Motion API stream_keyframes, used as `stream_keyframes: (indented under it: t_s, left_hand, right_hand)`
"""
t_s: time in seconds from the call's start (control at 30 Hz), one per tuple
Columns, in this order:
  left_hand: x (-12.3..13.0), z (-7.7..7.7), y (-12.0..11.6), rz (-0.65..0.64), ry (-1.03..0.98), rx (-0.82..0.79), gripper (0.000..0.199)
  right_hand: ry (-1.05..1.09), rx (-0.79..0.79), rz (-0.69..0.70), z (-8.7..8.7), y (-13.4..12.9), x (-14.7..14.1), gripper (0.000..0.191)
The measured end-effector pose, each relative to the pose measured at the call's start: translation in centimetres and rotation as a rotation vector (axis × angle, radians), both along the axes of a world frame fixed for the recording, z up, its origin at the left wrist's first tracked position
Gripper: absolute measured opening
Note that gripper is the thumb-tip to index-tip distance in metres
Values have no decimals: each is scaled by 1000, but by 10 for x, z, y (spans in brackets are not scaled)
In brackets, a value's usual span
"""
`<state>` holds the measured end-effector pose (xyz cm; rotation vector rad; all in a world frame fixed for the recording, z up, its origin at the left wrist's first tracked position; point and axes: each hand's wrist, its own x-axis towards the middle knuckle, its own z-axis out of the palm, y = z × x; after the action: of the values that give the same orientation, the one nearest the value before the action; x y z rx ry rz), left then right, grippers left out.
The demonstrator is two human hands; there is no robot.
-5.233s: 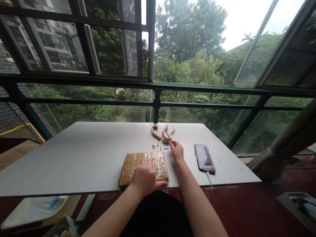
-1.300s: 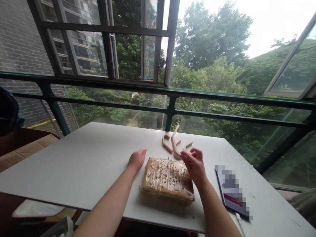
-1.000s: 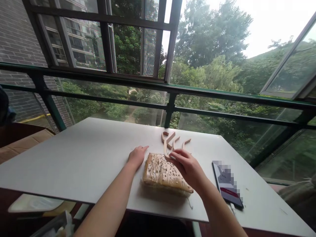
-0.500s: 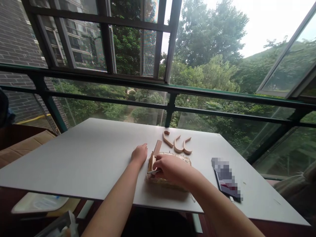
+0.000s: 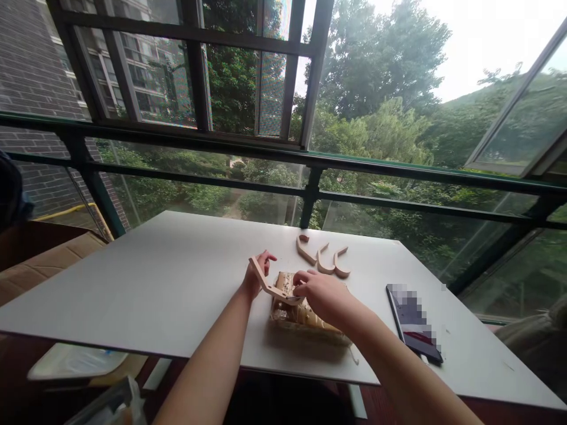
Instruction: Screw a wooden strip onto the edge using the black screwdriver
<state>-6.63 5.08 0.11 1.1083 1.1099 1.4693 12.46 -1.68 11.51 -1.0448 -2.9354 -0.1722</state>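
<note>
Nearest, on the desk (image 5: pixel 133 295), the taped block (image 5: pixel 305 316) lies under both hands, the right hand (image 5: pixel 321 295) and left hand (image 5: pixel 257 277) together pinching one curved wooden piece (image 5: pixel 268 284) above it, while three more pieces (image 5: pixel 323 262) lie untouched beyond, a phone (image 5: pixel 414 324) to the right.
</note>
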Motion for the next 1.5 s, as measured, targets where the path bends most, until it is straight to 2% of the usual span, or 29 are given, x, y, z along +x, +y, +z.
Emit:
stream_keyframes:
  t_s: [0.07, 0.13, 0.3, 0.47, 0.57, 0.63, 0.73, 0.8, 1.0, 1.07, 1.23, 1.37, 1.43, 1.5]
  left_hand:
    - [0, 7, -7, -175, -80, 9, 46]
    - [-2, 14, -14, -335, -85, 25, 48]
    - [-5, 28, -26, -560, 189, 17, 38]
    - [-1, 31, -32, -490, 444, 5, 35]
    - [0, 33, -31, -490, 452, 36, 27]
    - [-2, 33, -27, -446, 439, 23, 25]
    - [-5, 30, -19, -298, 411, -110, 27]
    - [-4, 27, -17, -270, 384, -172, 33]
    - [4, 25, -24, -362, 179, -11, 56]
    - [3, 27, -24, -389, 127, -37, 56]
    - [-6, 30, -21, -331, 86, -163, 49]
    - [-8, 27, -21, -428, 163, -133, 33]
    - [-5, 24, -21, -399, 272, -45, 26]
    - [-3, 23, -21, -377, 348, 36, 28]
  right_hand:
    - [9, 25, 6, -6, 9, 3, 29]
    - [34, 66, 9, -13, 19, 4, 30]
    - [129, 135, -66, -26, 43, 4, 39]
    - [135, 75, -36, -35, 59, 4, 37]
    - [182, 113, 0, -43, 63, 5, 33]
    - [207, 174, -1, -47, 64, 6, 33]
    - [227, 258, -9, -50, 63, 6, 34]
    - [241, 284, 4, -50, 63, 5, 35]
    - [267, 259, 32, -50, 59, 2, 32]
    - [256, 219, 45, -50, 57, 1, 32]
    - [229, 158, 55, -44, 49, -2, 34]
    - [228, 78, 16, -38, 46, -3, 36]
    - [246, 32, 1, -37, 46, -3, 37]
    - [269, -6, -19, -36, 46, -3, 38]
